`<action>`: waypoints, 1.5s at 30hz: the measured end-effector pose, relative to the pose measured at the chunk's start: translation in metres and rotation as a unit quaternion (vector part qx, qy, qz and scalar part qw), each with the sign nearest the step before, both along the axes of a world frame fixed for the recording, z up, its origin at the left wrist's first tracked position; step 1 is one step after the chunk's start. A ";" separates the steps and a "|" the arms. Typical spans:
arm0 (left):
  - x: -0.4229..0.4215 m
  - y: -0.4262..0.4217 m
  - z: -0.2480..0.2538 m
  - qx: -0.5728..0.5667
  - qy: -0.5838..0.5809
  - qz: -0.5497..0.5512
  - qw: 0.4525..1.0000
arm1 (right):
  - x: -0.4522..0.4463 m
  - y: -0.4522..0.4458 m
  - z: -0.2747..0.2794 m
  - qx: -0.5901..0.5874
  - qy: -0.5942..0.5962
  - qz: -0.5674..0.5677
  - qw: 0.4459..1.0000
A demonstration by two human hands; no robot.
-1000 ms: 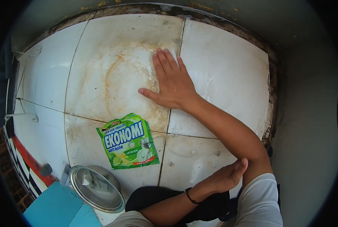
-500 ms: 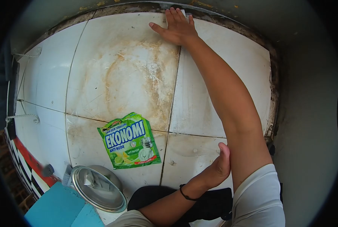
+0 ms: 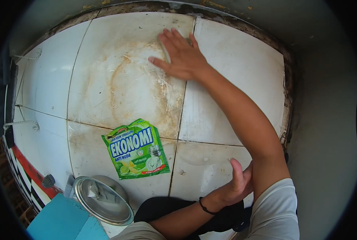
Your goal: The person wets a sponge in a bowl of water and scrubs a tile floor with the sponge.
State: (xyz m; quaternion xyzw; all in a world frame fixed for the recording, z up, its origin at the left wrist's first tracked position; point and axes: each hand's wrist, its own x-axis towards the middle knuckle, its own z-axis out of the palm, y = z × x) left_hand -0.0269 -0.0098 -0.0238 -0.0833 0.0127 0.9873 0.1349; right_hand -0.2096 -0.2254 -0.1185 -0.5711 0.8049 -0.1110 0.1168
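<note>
My right hand (image 3: 180,56) lies flat, palm down, with fingers spread, on the stained white tile near the far wall. A thin pale edge shows beside its fingers, but what lies under the palm is mostly hidden. Near my right elbow is my left hand (image 3: 237,181), its thumb raised apart and its fingers partly hidden against the right arm; it looks open. A green EKONOMI cream soap packet (image 3: 137,150) rests on the tiles between my left forearm and the stained patch. Brown and yellowish stains (image 3: 124,72) mark the tile left of my right hand.
A metal bowl (image 3: 102,200) sits tilted at the lower left, with a light crumpled item in it. Beside it are a brush (image 3: 69,187) and a light-blue block (image 3: 60,218). Grey walls (image 3: 326,120) border the tiles; white cords (image 3: 22,124) hang at left.
My right hand has slid from the far wall edge toward me and slightly left across the tile. My left hand has shifted slightly right, still beside the right arm.
</note>
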 end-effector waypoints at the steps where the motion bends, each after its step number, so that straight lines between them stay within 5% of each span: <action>1: 0.001 -0.008 -0.001 0.001 0.005 0.021 1.000 | -0.025 -0.018 -0.001 -0.006 -0.006 -0.043 0.999; 6: 0.005 -0.031 -0.003 -0.031 0.048 0.057 0.997 | -0.058 -0.042 -0.008 -0.006 0.082 -0.107 0.991; 9: 0.008 -0.012 -0.009 -0.174 0.077 -0.006 0.982 | -0.016 0.009 -0.007 -0.015 0.083 -0.046 0.995; 12: 0.006 -0.015 -0.008 -0.349 0.297 -0.249 0.853 | 0.053 0.098 0.006 -0.042 0.044 0.023 0.998; 15: -0.010 -0.027 0.007 -0.383 0.452 -0.394 0.702 | 0.111 0.170 0.026 0.019 -0.040 0.034 0.998; 18: 0.011 -0.002 -0.007 -0.378 0.388 -0.239 0.806 | 0.117 0.189 0.027 0.042 -0.030 0.050 0.997; 25: 0.005 -0.046 0.001 -0.477 0.288 -0.190 0.808 | -0.049 0.051 -0.008 -0.011 0.078 -0.115 0.990; 30: 0.004 -0.068 -0.007 -0.354 0.306 -0.115 0.877 | -0.074 0.015 -0.012 -0.023 0.076 -0.173 0.982; 35: 0.001 -0.042 0.001 -0.407 0.371 -0.220 0.805 | 0.050 0.120 0.005 -0.060 0.042 -0.054 0.996; 40: 0.006 -0.026 -0.008 -0.367 0.356 -0.190 0.838 | 0.111 0.210 0.023 -0.001 -0.036 -0.036 0.999; 45: -0.003 -0.044 0.003 -0.380 0.361 -0.227 0.821 | 0.006 0.291 0.007 0.040 0.093 -0.309 0.946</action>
